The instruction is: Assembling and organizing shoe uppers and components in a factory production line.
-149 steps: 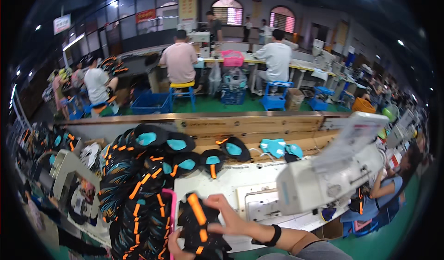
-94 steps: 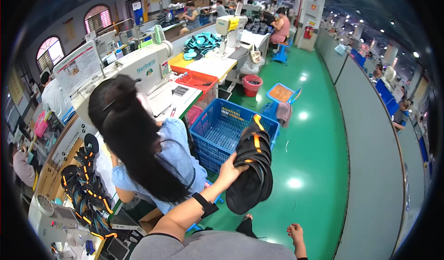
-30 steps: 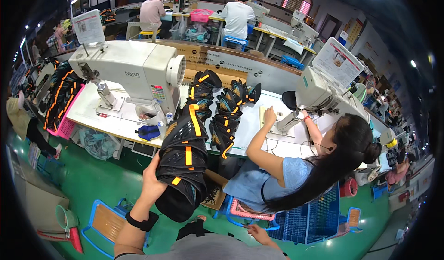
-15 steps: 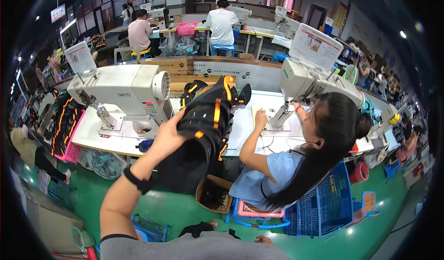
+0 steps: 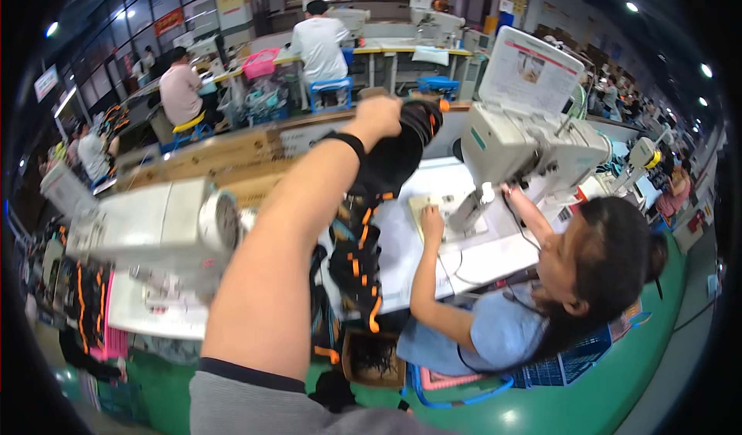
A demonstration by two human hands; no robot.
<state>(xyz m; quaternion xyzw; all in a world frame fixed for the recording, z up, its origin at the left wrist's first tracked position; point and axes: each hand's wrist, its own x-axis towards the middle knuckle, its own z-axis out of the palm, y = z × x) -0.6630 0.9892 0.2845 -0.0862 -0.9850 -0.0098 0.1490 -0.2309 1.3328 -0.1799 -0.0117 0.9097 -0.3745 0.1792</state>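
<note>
My left arm stretches far forward, a black band at its wrist. My left hand (image 5: 379,116) is closed on the upper end of a black fabric bundle with orange strips (image 5: 398,149), raised at the partition behind the sewing tables. Below it, more black pieces with orange tabs (image 5: 355,269) trail over the table's front edge; whether they join the held bundle, I cannot tell. The palm side of the hand is hidden. My right hand is out of sight.
A white sewing machine (image 5: 147,222) stands left, another (image 5: 533,145) right. Close on my right, a co-worker in a blue top (image 5: 502,319) sits with both hands at that machine. A cardboard box (image 5: 373,358) and a blue crate (image 5: 568,358) are on the green floor.
My left hand has carried the black bundle forward and up, away from me. My view has shifted, and the trailing black pieces now show more fully.
</note>
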